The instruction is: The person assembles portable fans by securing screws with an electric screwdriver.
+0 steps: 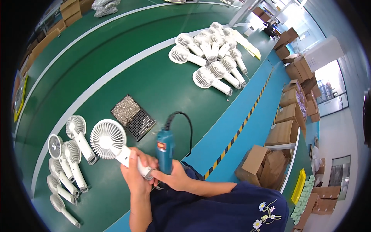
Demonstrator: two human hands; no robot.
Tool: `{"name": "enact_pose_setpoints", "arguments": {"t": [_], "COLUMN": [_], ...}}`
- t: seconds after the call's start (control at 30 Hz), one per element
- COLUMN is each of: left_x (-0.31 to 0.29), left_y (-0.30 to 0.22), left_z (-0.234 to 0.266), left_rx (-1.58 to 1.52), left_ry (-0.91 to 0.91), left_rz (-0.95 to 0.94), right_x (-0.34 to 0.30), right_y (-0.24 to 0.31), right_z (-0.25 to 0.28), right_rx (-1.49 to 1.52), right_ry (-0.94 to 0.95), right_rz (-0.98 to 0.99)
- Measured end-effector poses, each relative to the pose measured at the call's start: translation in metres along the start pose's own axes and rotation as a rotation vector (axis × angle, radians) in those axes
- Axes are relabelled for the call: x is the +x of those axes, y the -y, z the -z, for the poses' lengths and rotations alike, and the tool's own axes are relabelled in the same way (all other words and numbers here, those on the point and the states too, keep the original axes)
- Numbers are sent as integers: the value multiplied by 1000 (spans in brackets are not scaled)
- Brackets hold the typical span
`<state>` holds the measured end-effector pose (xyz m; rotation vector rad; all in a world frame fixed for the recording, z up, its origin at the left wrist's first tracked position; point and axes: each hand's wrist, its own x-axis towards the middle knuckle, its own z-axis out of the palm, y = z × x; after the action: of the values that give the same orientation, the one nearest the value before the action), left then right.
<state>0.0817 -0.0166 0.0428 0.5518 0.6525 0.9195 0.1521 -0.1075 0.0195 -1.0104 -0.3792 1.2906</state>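
Note:
My left hand is closed round the handle of a white handheld fan, its round slatted head tilted up to the left. My right hand grips a blue electric screwdriver, upright with its black cord looping from the top. The screwdriver's lower end is beside the foot of the fan's handle; its tip is hidden by my hands. Just beyond the fan lies a black perforated tray, its far part covered with small metal screws. To the left, several similar white fans lie on the green bench.
A larger pile of white fans covers the bench's far right, next to yellow strips. A pale rail runs along the green bench. Cardboard boxes line the blue floor on the right, beyond a striped floor line.

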Motion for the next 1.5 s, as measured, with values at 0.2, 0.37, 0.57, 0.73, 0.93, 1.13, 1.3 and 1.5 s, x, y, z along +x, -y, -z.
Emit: {"name": "enact_pose_setpoints", "arguments": {"t": [0.2,0.37,0.57,0.73,0.93,1.13,1.3,1.5], "left_x": [-4,-21,-31,-76,-153,-82,35,12], "left_y": [8,-32,-15,-15,-18,-37,-31,-38], "left_z": [-65,-117,-157,-160,-174,-209,-202,-198], "left_rx": [259,-382,-649,-785,-847,-959,-598,-353], "left_ry": [422,1506,1432,1150,745,432,1406,1747], "left_rz": [141,-18,275,271,223,231,434,-276], "right_x": [-7,12,34,84,115,129,147,145], "right_y": [76,186,289,326,353,368,340,324], "right_z": [79,207,363,458,507,490,477,469], "right_rx": [-41,-375,-264,-157,-89,-285,-493,-393], "right_ry": [-339,-765,-827,-864,-711,-791,-1005,-1128], "right_rz": [412,740,716,548,234,108,100,488]}}
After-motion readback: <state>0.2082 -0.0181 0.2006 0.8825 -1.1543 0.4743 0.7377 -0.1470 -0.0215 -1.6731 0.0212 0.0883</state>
